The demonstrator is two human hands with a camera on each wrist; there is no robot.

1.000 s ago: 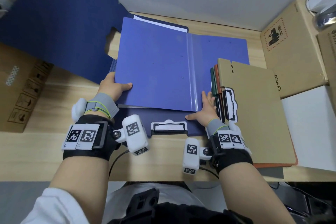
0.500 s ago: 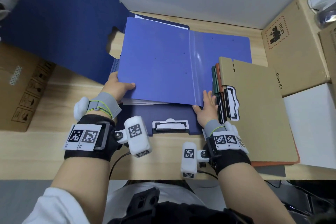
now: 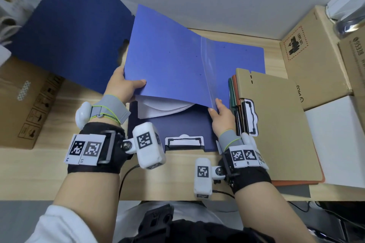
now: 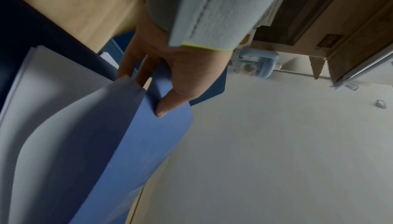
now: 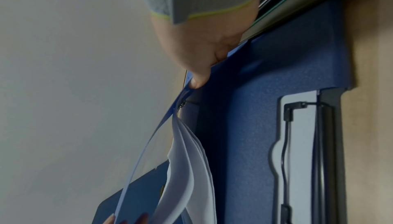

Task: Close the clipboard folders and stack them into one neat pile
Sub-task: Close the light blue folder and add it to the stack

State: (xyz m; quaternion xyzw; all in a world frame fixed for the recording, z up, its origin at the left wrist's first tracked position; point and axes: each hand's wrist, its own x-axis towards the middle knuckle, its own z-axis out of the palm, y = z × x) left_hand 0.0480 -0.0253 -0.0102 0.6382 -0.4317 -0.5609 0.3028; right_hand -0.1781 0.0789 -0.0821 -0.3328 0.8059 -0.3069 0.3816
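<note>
From the head view, your left hand pinches the left edge of the blue folder, thumb on top. Your right hand holds the near corner at its fold. The folder's left half is tilted up off the desk. White papers sag out below it. Under them lies a dark folder with its clip near you. Its big dark cover stands open on the left. On the right is a pile of shut folders, a tan folder on top, touching your right hand.

From the left wrist view, your left hand grips the blue folder, thumb on one side, fingers on the other. The papers curve beside it.

From the right wrist view, your right hand pinches the folder's thin edge. The papers hang down, and the clip lies on the dark folder.
</note>
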